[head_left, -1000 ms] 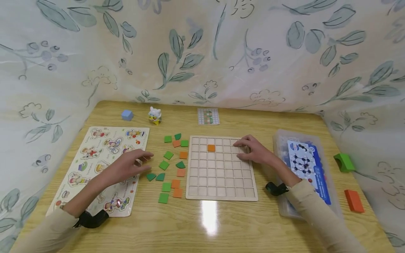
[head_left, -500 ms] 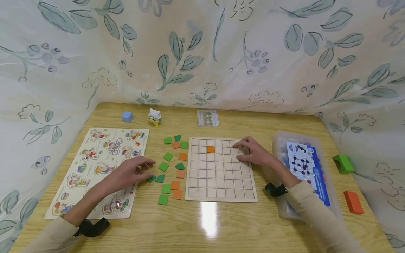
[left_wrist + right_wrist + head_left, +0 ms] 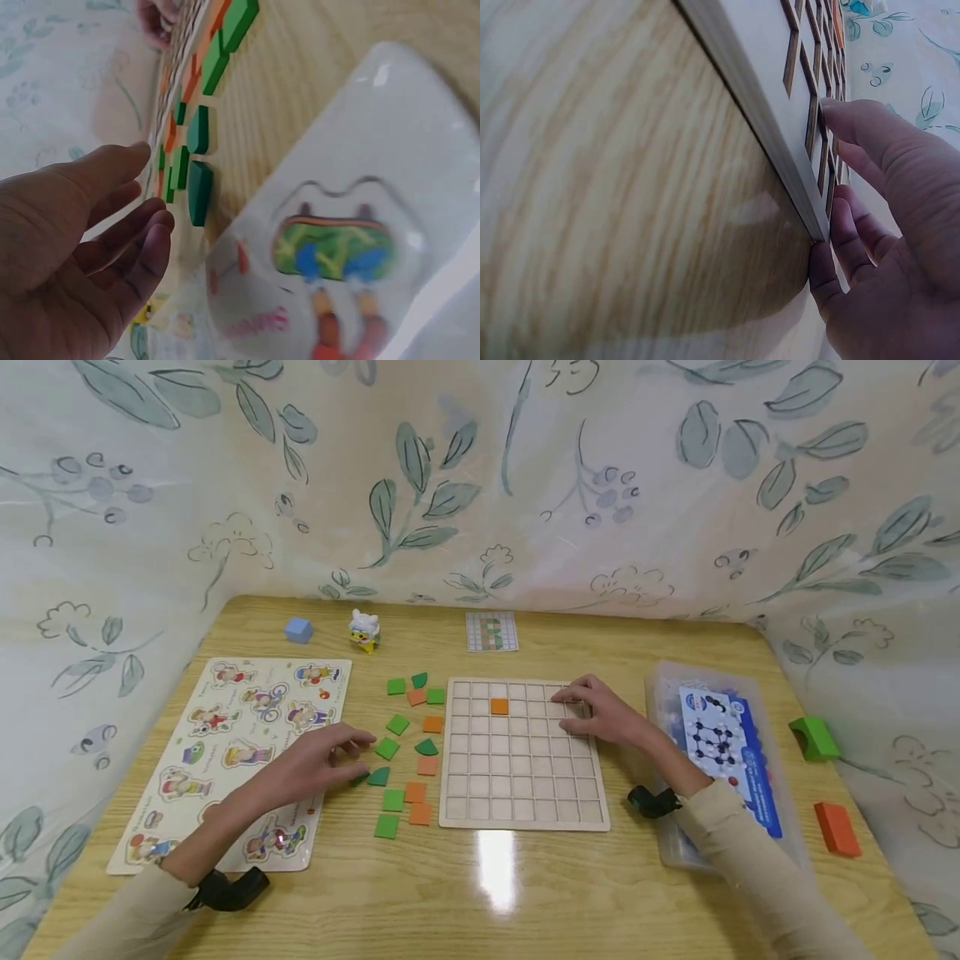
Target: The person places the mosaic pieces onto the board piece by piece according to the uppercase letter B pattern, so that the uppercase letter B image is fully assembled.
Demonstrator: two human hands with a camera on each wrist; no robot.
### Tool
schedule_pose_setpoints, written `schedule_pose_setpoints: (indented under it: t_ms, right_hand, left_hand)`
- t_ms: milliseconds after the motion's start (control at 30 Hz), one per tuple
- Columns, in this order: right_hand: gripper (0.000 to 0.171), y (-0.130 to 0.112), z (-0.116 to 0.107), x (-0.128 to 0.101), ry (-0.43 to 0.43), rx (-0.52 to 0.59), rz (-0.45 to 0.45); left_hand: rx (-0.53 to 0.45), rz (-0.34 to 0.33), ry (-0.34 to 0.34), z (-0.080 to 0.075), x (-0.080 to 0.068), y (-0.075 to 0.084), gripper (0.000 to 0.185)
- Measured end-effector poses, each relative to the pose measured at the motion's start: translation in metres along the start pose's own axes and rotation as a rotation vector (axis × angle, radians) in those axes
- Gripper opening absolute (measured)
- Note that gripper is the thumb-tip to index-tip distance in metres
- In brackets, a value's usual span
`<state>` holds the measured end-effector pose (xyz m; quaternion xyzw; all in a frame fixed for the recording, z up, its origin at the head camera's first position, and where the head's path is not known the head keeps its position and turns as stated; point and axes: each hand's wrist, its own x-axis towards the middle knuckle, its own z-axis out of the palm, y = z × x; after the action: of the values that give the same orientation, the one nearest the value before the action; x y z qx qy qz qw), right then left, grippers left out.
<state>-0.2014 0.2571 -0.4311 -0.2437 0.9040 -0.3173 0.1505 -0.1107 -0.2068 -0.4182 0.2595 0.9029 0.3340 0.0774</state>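
A wooden grid board [image 3: 517,777] lies in the middle of the table with one orange tile [image 3: 499,706] in its upper rows. My right hand [image 3: 592,710] rests flat on the board's upper right corner, fingers straight; the right wrist view shows its fingers [image 3: 870,142] along the board's edge [image 3: 772,142]. Several green and orange tiles [image 3: 405,760] lie loose left of the board. My left hand [image 3: 330,760] hovers open over the dark green tiles [image 3: 377,776], fingers [image 3: 142,240] relaxed near a green tile [image 3: 199,191], holding nothing.
A picture puzzle board [image 3: 232,752] lies under my left forearm. A blue cube [image 3: 297,629], a small toy figure [image 3: 364,631] and a pattern card [image 3: 491,632] sit at the back. A plastic box [image 3: 720,760], a green block [image 3: 813,737] and an orange block [image 3: 836,828] are on the right.
My left hand has drifted right and slightly down, from the puzzle board towards the loose green tiles. The right hand has stayed on the grid board.
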Motion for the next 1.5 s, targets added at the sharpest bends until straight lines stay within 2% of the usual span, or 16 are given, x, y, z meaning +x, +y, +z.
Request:
schedule_pose_setpoints:
  t_ms: [233,467,667,1000,1500]
  right_hand:
    - [0.040,-0.001,0.000,0.000,-0.003,0.004,0.015]
    - [0.039,-0.001,0.000,0.001,0.003,-0.001,0.003]
    - [0.039,-0.001,0.001,0.000,-0.003,0.007,-0.010]
    - [0.039,0.000,0.001,-0.001,-0.008,0.018,0.002]
    - [0.039,0.003,0.001,-0.001,0.014,0.011,-0.010]
  left_hand:
    - [-0.002,-0.007,-0.029,-0.004,0.027,0.000,0.037]
    - [0.018,-0.016,-0.008,-0.010,0.058,-0.005,0.033]
    - [0.054,-0.016,-0.010,-0.012,0.079,-0.010,0.033]
    - [0.091,-0.046,-0.016,-0.015,0.097,-0.010,0.037]
    - [0.111,-0.048,-0.021,-0.015,0.105,-0.018,0.038]
